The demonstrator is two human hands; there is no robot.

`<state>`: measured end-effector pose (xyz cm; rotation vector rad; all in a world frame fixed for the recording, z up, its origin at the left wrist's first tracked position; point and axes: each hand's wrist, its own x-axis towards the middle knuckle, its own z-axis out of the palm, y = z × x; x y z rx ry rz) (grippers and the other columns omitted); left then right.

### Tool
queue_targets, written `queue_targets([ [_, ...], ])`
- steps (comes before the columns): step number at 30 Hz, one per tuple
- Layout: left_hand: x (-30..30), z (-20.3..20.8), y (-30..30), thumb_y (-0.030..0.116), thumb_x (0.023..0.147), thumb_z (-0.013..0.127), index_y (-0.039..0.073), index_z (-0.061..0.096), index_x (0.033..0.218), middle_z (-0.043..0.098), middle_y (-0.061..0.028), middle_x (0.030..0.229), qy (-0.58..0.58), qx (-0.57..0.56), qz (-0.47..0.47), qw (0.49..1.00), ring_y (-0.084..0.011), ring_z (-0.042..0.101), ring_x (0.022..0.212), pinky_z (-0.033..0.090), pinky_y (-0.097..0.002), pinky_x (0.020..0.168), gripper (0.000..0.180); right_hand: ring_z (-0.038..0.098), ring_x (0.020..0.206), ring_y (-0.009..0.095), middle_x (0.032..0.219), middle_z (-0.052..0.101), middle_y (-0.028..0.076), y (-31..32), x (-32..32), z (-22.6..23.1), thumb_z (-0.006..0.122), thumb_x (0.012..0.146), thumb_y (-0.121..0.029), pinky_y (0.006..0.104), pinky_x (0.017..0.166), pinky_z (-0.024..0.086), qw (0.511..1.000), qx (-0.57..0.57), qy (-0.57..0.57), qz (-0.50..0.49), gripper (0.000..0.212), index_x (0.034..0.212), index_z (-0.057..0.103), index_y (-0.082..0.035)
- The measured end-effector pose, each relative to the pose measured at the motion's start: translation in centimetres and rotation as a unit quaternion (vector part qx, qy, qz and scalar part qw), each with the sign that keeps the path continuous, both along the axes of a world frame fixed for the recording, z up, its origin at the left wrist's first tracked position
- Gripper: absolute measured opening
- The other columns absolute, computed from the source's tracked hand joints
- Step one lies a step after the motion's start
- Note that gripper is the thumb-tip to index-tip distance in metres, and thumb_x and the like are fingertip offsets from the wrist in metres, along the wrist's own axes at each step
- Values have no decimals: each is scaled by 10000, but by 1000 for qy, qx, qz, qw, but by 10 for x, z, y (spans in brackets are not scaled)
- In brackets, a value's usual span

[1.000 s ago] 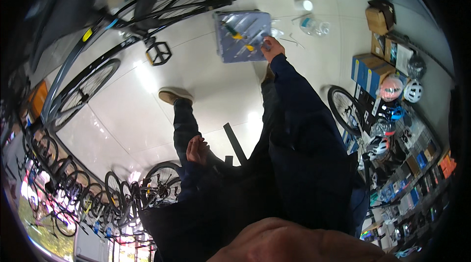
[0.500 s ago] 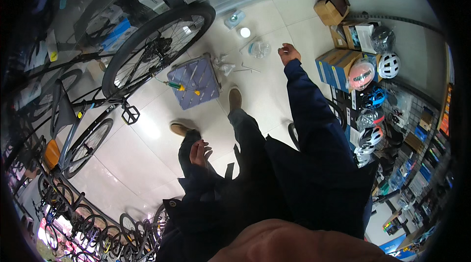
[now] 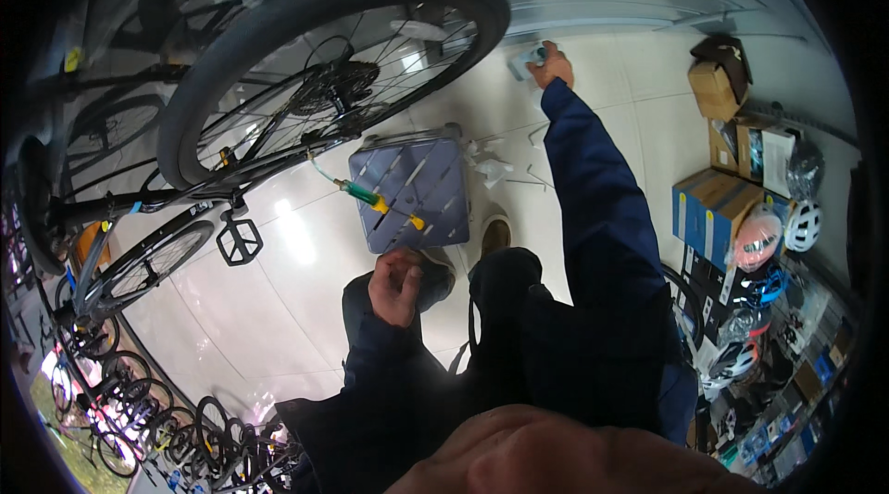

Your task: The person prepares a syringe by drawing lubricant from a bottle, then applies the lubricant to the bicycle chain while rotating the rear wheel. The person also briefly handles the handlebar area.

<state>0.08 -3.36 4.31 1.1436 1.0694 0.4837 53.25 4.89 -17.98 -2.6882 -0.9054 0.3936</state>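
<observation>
My right arm stretches forward, and my right hand point(image 3: 555, 68) has its fingers closed about the top of a clear bottle with a teal part point(image 3: 524, 62); the hand hides much of it. My left hand point(image 3: 396, 287) is held near my left knee, fingers curled in, with nothing visible in it. Just beyond the left hand is a grey-purple ribbed case point(image 3: 378, 233). Over the case lies a green syringe point(image 3: 359, 192) with yellow ends, its thin tube point(image 3: 321, 167) running to the bicycle point(image 3: 344, 91).
Hex keys point(image 3: 530, 181) and crumpled clear plastic point(image 3: 493, 170) lie on the floor beyond the case. At right are cardboard boxes point(image 3: 711, 202), helmets point(image 3: 802, 225) and shelves of packaged goods. The bicycle's pedal point(image 3: 239, 237) juts out at left. More bicycles line the lower left.
My right hand has moved forward from over the floor onto the clear bottle. My left hand has come forward, its fingers more curled. My view has shifted closer to the bicycle and case.
</observation>
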Motion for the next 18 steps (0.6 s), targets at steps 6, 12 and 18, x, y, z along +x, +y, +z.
queue_targets([
  [6, -11, -10, 7, 90, 1020, 613, -3, 540, 1345, 681, -117, 1162, 32, 37, -43, 998, -185, 658, 1029, 516, -316, 930, 346, 692, 1079, 412, 1107, 747, 205, -15, 3, 30, 793, 830, -379, 456, 941, 555, 996, 73, -10, -43, 515, 1242, 685, -91],
  [12, -24, 42, -42, 75, 984, 697, 16, 613, 1245, 700, -49, 1058, 0, -5, 29, 1000, -120, 667, 955, 536, -273, 879, 280, 735, 987, 231, 1109, 751, 147, -66, -26, 223, 812, 846, -321, 358, 827, 596, 962, 188, 174, -98, 579, 1338, 647, -65],
  [18, -114, 148, -51, 66, 988, 684, 25, 615, 1249, 696, -48, 1008, 14, 188, 108, 976, -121, 670, 895, 551, -275, 833, 273, 657, 1053, 152, 1207, 631, 56, -48, -156, 516, 677, 980, -49, 318, 854, 630, 846, 324, 424, -6, 475, 1436, 547, -63],
])
